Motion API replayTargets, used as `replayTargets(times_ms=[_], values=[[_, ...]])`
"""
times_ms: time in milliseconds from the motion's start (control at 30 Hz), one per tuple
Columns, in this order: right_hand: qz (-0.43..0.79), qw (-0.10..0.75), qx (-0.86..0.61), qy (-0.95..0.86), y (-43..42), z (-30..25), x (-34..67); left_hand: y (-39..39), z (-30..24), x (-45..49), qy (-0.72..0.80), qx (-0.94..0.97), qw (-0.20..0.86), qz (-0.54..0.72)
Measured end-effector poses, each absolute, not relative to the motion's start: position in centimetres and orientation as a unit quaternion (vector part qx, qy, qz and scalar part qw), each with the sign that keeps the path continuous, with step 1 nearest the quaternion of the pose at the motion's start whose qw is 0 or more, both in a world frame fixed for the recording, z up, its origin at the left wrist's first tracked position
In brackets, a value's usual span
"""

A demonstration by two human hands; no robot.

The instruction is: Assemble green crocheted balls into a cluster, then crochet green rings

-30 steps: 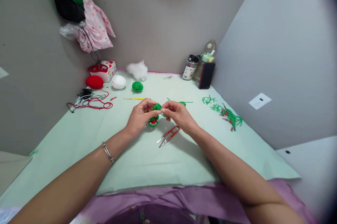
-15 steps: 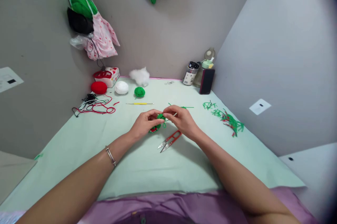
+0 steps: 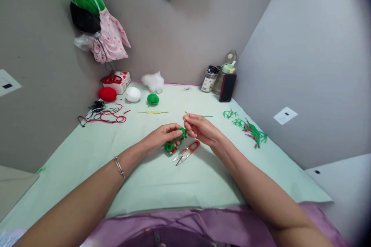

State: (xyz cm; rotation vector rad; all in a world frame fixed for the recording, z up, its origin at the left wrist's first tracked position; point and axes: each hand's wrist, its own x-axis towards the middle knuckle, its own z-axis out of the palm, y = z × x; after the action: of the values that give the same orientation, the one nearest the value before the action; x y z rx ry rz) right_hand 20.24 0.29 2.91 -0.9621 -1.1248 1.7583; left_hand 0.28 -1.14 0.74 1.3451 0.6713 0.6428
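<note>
My left hand [image 3: 162, 137] is closed on a small green crocheted piece [image 3: 174, 143] with a bit of red on it, held just above the pale green table cover [image 3: 150, 177]. My right hand [image 3: 199, 129] pinches at the top of the same piece, its fingertips pressed together; whether a needle or thread is in the pinch is too small to make out. Red-handled thread snips [image 3: 187, 152] lie on the cover right below both hands. A yellow-handled crochet hook [image 3: 153, 112] lies farther back.
Red [image 3: 107, 94], white [image 3: 133, 94] and green [image 3: 152, 99] yarn balls, white stuffing [image 3: 153, 80] and a red-and-white box [image 3: 116, 80] stand at the back left. Tangled cords [image 3: 100, 113] lie left. Green yarn clippings [image 3: 249, 127] lie right, near a jar [image 3: 208, 79] and a phone [image 3: 227, 87].
Both hands have come down and a little nearer to me with the green piece. The left hand has turned the piece lower, close to the snips.
</note>
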Motion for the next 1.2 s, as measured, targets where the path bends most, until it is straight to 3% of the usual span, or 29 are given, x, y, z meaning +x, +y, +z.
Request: replayTargets(times_ms=[200,600,933,1067,1200], values=[[0.677,0.486,-0.375,-0.406,1.6,2.3,21.4,-1.4,1.2,0.1,0.279,0.575,0.727,0.25],[0.655,0.483,-0.432,-0.39,2.7,0.3,21.5,-0.4,1.1,-0.4,0.327,0.492,0.727,0.35],[0.512,0.543,-0.504,-0.434,3.8,-0.5,23.4,0.4,1.5,-1.2,0.315,0.456,0.725,0.409],[0.442,0.439,-0.538,-0.568,3.2,0.6,23.9,1.0,1.5,-1.8,0.321,0.451,0.714,0.43],[0.295,0.235,-0.522,-0.765,1.6,2.3,24.1,1.1,1.7,-2.1,0.331,0.452,0.706,0.434]])
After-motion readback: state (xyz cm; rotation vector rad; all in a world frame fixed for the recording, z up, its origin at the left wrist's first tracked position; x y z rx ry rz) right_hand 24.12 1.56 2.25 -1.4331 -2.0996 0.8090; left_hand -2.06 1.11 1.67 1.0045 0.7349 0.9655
